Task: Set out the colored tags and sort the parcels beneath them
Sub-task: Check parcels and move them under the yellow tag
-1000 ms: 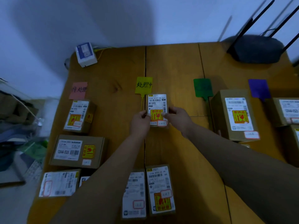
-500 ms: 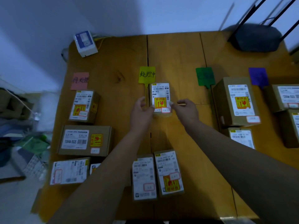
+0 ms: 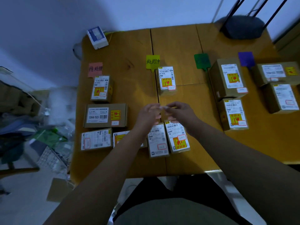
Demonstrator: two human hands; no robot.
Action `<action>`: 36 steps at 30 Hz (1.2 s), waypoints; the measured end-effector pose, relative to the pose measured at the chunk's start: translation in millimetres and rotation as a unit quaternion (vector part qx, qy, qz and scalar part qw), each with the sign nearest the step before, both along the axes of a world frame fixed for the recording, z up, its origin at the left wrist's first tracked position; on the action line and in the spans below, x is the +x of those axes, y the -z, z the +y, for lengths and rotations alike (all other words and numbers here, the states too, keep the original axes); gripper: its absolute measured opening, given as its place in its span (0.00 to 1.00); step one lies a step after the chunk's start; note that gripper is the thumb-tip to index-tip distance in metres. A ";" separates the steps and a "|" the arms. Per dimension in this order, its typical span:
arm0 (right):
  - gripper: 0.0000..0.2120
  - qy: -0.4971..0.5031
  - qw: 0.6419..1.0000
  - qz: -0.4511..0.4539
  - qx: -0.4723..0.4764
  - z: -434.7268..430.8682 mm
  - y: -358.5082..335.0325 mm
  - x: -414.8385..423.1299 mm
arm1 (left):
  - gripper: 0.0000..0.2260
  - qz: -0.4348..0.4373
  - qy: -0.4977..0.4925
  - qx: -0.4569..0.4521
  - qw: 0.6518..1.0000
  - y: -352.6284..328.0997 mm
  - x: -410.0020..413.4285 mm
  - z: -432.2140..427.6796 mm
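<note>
Both my hands, left [image 3: 148, 113] and right [image 3: 177, 111], hover empty, fingers loosely curled, above two near parcels [image 3: 168, 138]. One parcel [image 3: 167, 80] sits under the yellow tag [image 3: 152, 61]. Risk: their small status stickers are blurred, so I might file the next one under the wrong tag.

We hold both bare forearms in from the bottom corners, converging at centre frame. Our left hand [image 3: 148, 113] and right hand [image 3: 180, 112] hover empty, fingers loosely curled, fingertips [image 3: 165, 108] nearly meeting, slightly motion-blurred.
</note>
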State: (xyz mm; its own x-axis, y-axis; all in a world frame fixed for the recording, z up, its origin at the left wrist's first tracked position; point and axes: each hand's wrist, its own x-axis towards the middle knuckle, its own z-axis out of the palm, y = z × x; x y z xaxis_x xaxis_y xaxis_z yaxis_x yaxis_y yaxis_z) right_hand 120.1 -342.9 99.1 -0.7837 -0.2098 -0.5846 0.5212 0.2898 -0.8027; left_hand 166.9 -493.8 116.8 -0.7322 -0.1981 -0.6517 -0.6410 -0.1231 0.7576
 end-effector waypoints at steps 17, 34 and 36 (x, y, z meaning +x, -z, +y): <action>0.35 -0.089 0.984 -0.033 0.151 73.0 79.0 71.6 | 0.12 -0.141 -0.145 -0.236 0.951 83.5 129.8 54.3; 0.22 0.093 0.995 -0.030 -0.016 117.8 58.4 55.4 | 0.10 -0.068 -0.174 -0.036 0.982 60.9 89.1 63.7; 0.26 0.092 0.995 -0.021 -0.040 118.9 39.4 45.1 | 0.10 -0.035 -0.139 -0.035 0.989 41.5 78.1 49.2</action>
State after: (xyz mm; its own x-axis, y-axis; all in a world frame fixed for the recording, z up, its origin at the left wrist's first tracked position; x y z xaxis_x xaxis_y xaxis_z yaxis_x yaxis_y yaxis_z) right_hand 165.2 -224.1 59.7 -0.7886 -0.1130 -0.6045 0.5927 0.1220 -0.7961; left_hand 245.1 -444.6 75.3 -0.5967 -0.4317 -0.6765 -0.6411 -0.2506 0.7254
